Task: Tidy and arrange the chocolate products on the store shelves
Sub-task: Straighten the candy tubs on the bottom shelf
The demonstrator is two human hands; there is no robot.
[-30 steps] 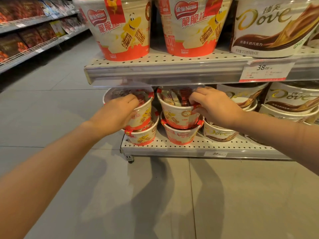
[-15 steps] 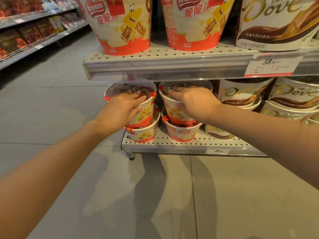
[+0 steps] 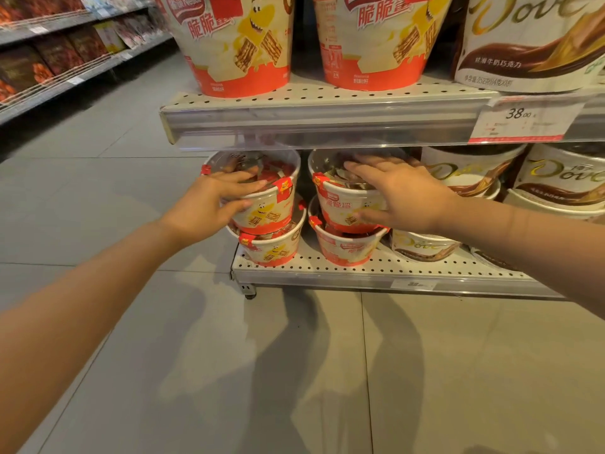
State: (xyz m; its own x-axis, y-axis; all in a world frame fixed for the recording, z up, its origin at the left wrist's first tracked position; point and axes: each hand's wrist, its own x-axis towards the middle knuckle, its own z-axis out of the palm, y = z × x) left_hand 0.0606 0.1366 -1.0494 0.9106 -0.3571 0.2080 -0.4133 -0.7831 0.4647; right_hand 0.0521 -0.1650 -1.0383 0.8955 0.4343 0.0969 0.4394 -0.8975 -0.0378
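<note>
- My left hand (image 3: 209, 204) clasps the upper left round cream-and-red paper wafer tub (image 3: 262, 204), fingers across its clear plastic lid, thumb on its wall.
- My right hand (image 3: 402, 191) holds the neighbouring upper right tub (image 3: 340, 208) the same way.
- Both tubs are stacked on matching tubs on the perforated cream metal bottom shelf (image 3: 360, 273), above smooth grey floor tiles (image 3: 294, 371).

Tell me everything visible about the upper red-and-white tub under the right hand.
The upper right tub is a round, cream-white bucket with a red base band, a red logo and wafer pictures. It looks like printed card with a clear lid and red clips. It stands upright, stacked on a similar tub on the bottom shelf. The right hand grips it, fingers on the lid, thumb on the side.
</note>
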